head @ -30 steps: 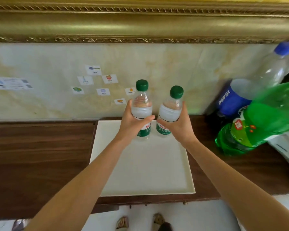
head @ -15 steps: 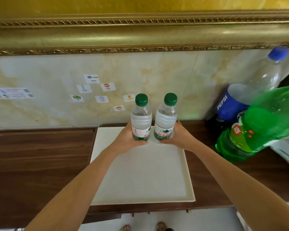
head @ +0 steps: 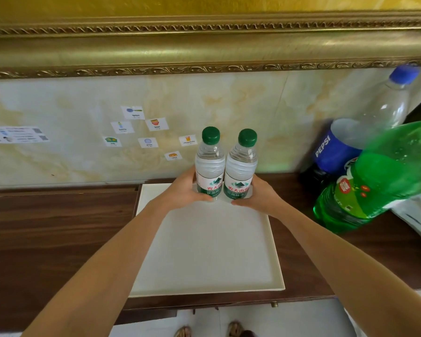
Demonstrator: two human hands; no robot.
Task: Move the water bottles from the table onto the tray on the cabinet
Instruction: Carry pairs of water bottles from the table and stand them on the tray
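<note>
Two small clear water bottles with green caps stand upright side by side at the far edge of the white square tray point(head: 212, 251) on the dark wooden cabinet. My left hand point(head: 184, 190) wraps the base of the left water bottle point(head: 210, 164). The right water bottle point(head: 241, 166) touches the left one, and my right hand point(head: 259, 194) grips its base. Both bottle bottoms are hidden behind my fingers, seemingly resting on the tray.
A large Pepsi bottle point(head: 343, 147) and a large green soda bottle point(head: 379, 181) stand on the cabinet top point(head: 58, 229) to the right of the tray. Small picture labels are stuck on the marble wall behind. A gilded frame hangs above. My feet show below the cabinet edge.
Both hands have lowered the two bottles from above the tray down to its far edge and brought them together upright; my grip has slid down to the bottle bases.
</note>
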